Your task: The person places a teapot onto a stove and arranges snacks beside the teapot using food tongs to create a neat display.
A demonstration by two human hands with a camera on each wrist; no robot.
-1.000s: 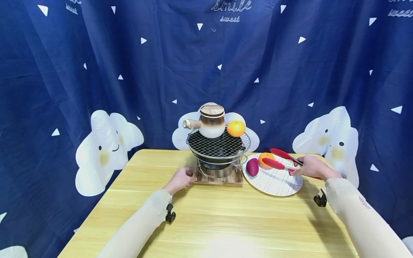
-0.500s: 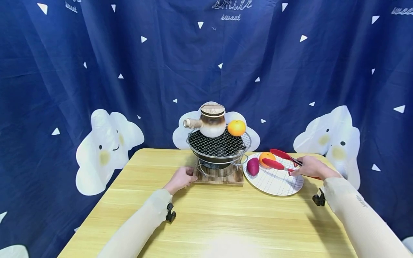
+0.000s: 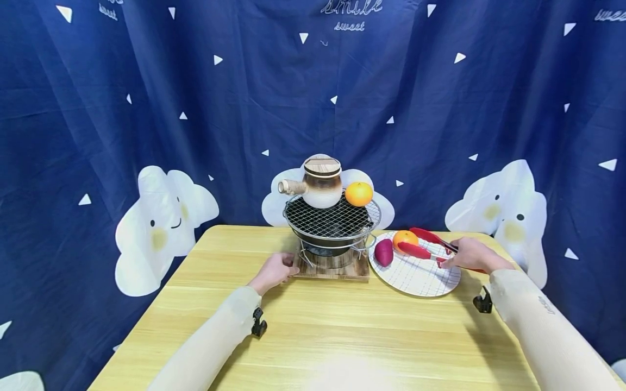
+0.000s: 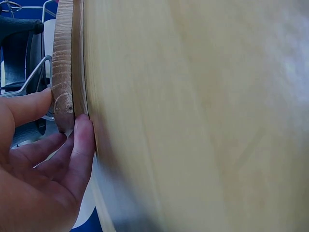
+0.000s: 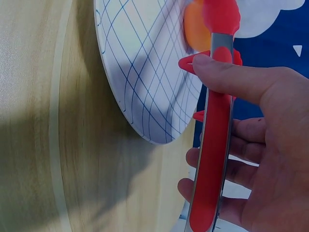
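My left hand pinches the corner of a wooden board, thumb on top and fingers at its underside. On that board stands a round grill with a wire mesh top. It bears a lidded clay pot with a side handle and one orange. In my right hand is a pair of red-tipped tongs, its two heads spread apart at a second orange. That orange lies on a white checked plate, beside a purple sweet potato-like item.
The light wooden table runs out toward the front, past the board and plate. A dark blue curtain with clouds and triangles hangs right behind the table's far edge.
The tongs have dipped very slightly beside the orange on the plate, and the right forearm has shifted a little to the left. My left hand keeps its hold on the board.
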